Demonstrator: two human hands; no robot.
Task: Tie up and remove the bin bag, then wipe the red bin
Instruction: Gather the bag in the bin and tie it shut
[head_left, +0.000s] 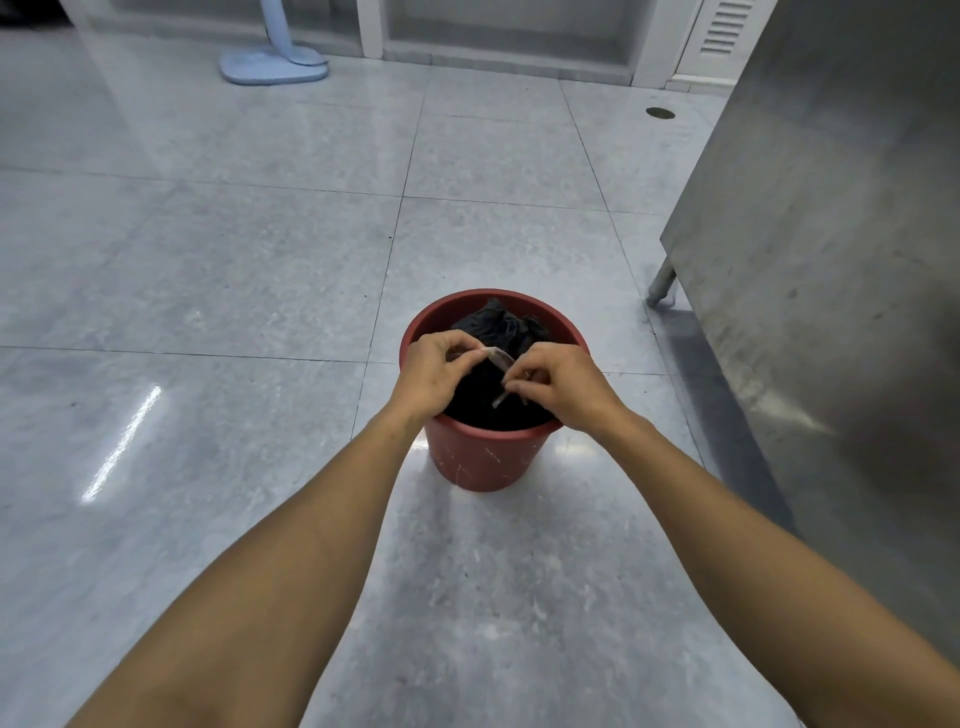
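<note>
The red bin (485, 457) stands on open tiled floor (208, 260), near a steel cabinet (831, 234). The left hand (436, 371) and right hand (561, 387) pinch a pale strip (500, 358) above the black bag (498, 325) inside.

Left hand (435, 371) and right hand (558, 384) pinching perhaps a pale strip (501, 364) over bagged red bin (480, 460).

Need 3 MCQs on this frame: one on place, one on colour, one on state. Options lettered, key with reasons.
1. Where is the black bin bag?
A. inside the red bin
B. on the floor
C. on the steel cabinet

2. What colour is the fan base at the top left?
A. red
B. light blue
C. black

3. What are the hands doing?
A. hanging idle
B. both pinching a pale strip
C. lifting the bin

Key: 1 A, the bag sits within the rim; 2 B, pale blue base; 3 B, left hand and right hand each pinch an end.
</note>
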